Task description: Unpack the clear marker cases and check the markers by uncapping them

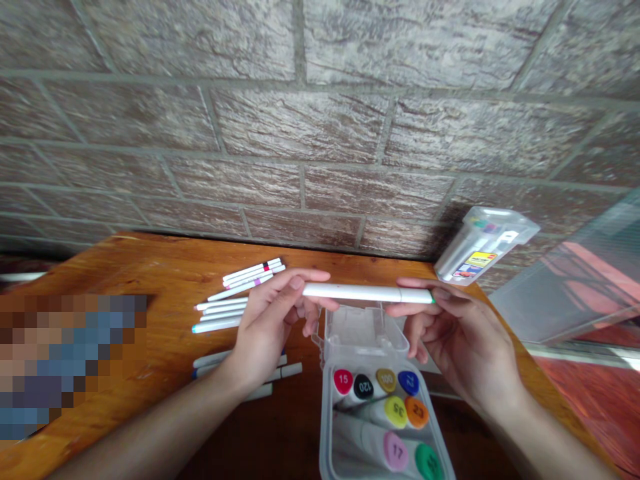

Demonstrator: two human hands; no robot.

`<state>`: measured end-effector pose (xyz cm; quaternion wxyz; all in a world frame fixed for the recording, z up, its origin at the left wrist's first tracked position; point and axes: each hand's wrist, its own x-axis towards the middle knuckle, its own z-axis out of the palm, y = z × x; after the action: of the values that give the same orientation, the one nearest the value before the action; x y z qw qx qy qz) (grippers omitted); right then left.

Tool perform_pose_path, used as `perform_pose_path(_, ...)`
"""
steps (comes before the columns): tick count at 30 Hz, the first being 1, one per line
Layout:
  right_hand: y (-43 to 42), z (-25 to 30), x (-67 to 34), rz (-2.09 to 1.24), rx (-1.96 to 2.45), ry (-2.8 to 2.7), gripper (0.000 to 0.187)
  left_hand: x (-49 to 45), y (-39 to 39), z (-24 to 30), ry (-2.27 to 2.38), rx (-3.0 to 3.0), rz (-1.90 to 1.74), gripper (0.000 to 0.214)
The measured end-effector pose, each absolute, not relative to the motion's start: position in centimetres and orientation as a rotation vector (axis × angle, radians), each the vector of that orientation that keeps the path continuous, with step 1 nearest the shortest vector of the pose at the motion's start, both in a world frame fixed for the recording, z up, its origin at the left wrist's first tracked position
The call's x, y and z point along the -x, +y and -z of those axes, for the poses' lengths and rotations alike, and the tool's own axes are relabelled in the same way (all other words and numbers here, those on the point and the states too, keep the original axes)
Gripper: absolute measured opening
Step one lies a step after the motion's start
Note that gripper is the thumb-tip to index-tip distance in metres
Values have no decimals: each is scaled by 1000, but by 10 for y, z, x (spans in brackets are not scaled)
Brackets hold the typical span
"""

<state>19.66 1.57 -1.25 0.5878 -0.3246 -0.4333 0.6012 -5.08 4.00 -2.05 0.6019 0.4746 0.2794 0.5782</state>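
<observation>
A white marker [355,292] with a green tip at its right end lies level between my two hands, above an open plastic case. My left hand [280,310] pinches its left end between thumb and fingers. At the green end, my right hand [457,327] grips it the same way. Below, the clear case [326,427] has its lid [367,330] tipped back and holds several markers with numbered, coloured caps, among them a pink cap [396,451] and a green cap [429,461]. My left forearm and hand partly cover loose markers on the table.
Several white markers [250,273] lie in a group at the table's back, with more [293,370] beside my left wrist. A closed clear case [483,243] stands at the back right against the brick wall [300,127]. A pixelated patch covers the left of the wooden table [165,267].
</observation>
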Motion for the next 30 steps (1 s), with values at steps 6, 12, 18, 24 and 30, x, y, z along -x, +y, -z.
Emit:
perform_pose_path(6, 15, 9, -192, -1368, 747, -1019, 24, 51, 40, 21, 641, -1141, -1340, 26)
perform_pose_path(12, 14, 10, -191, -1334, 771, -1067, 21, 50, 41, 21, 676, -1187, -1360, 27)
perform_pose_path(18, 15, 14, -191, -1285, 776, -1142, 19, 49, 41, 21, 725, -1251, -1375, 25)
perform_pose_path(24, 15, 13, -191, -1262, 800, -1140, 17, 48, 41, 22, 748, -1287, -1376, 24)
perform_pose_path(30, 15, 14, -190, -1231, 831, -1149, 15, 49, 40, 20, 769, -1347, -1355, 19)
